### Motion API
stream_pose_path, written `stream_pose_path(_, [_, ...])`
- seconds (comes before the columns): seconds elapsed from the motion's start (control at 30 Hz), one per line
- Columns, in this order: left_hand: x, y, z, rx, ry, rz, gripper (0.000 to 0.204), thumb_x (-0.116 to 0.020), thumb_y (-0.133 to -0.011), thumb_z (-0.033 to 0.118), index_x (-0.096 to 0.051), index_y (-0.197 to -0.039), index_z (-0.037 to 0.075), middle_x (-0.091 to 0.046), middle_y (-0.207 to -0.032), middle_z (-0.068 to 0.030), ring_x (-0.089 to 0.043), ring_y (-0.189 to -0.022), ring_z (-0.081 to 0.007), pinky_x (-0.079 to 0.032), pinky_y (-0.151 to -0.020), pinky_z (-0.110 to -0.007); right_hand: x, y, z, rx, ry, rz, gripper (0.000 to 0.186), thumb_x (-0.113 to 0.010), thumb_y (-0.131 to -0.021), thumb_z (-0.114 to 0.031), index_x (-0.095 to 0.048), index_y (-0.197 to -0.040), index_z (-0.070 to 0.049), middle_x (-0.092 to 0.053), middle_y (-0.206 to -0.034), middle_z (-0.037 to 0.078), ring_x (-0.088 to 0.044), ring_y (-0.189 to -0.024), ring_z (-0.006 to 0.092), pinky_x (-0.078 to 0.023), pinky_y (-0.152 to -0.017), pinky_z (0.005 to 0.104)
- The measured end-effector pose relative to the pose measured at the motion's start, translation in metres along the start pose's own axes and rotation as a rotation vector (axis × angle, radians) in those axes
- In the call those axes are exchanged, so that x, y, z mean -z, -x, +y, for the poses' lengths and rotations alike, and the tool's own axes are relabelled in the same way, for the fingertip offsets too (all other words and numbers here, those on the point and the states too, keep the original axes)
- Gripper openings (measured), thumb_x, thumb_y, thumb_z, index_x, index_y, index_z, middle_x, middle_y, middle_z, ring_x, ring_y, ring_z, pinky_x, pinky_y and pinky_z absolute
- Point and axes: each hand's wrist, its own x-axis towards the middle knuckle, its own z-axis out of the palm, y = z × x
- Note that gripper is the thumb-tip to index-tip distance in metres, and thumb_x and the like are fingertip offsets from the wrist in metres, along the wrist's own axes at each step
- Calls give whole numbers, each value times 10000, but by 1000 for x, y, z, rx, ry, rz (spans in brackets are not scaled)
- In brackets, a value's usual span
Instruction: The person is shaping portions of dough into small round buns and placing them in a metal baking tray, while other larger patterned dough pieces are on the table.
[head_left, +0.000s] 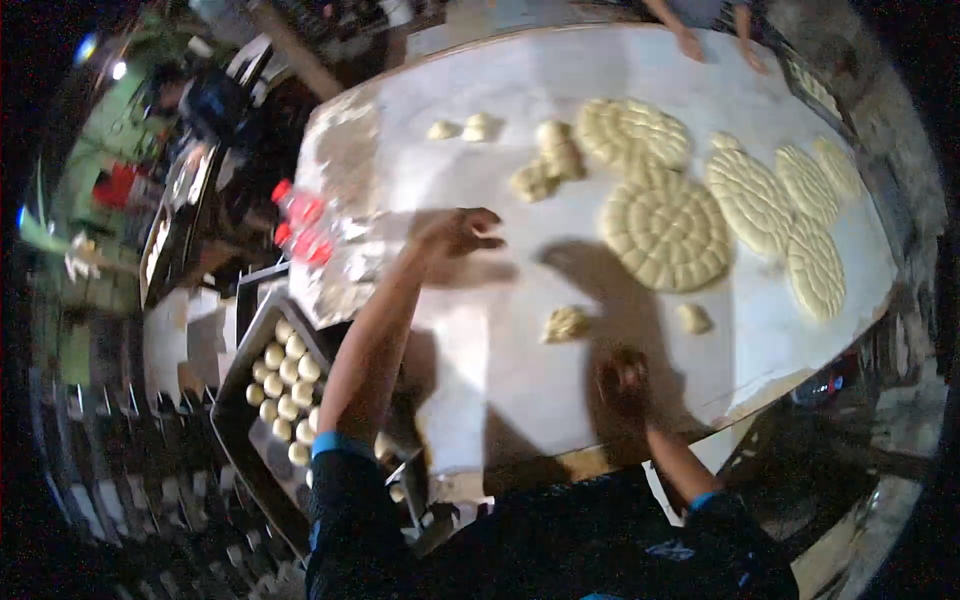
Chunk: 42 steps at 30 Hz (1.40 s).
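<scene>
Over the pale work table, my left hand hangs with curved fingers apart and nothing visible between them. Close to the near edge, my right hand is curled in dark shadow; whatever lies under or within its fingers is hidden. Between the hands sits a lumpy piece of dough, touched by neither. A small dough piece rests to the right of it. Beyond them lies a large round of dough scored into many segments, with another scored round touching it behind.
More scored dough rounds spread along the right side. Dough lumps sit farther back. Red-capped plastic bottles stand at the left edge. A dark tray with several dough balls is below left. Another person's hands are at the far edge.
</scene>
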Motion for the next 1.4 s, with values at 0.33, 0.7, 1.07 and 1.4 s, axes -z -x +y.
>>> stream_pose_path(0.33, [-85, -205, -7, 382, 708, 942, 447, -793, -724, 390, -685, -904, -5, -653, -907, -133, -619, -711, -216, -524, -626, -360, 138, -34, 49, -396, -357, 7, 125, -621, -740, -30, -504, -721, -68, -535, -719, 116, -536, -695, 310, -397, -671, 414])
stream_pose_path(0.7, [-208, 31, 24, 175, 1604, 1084, 270, -652, -872, 107, -543, -1070, -40, -614, -962, -122, -636, -836, -223, -578, -691, -360, 133, -23, 49, -479, -408, 31, 99, -641, -736, -99, -556, -778, -72, -530, -691, 82, -536, -672, 277, -414, -650, 402])
stream_pose_path(1.07, [-297, 227, 131, -278, 984, 771, 229, -574, -939, 51, -483, -1149, 48, -574, -1112, -71, -566, -972, -116, -497, -710, -243, 145, -43, -149, -757, -1179, -629, 342, -594, -921, -351, -605, -956, -11, -637, -903, 75, -581, -878, 179, -479, -762, 347])
stream_pose_path(1.4, [-309, 271, 108, 118, 704, 1161, 194, -623, -914, 127, -513, -1030, 16, -589, -960, -89, -565, -882, -168, -456, -796, -278, 150, -26, -121, -899, -1372, 99, 428, -621, -859, -41, -458, -1254, -63, -570, -1040, 61, -556, -863, 128, -489, -727, 267])
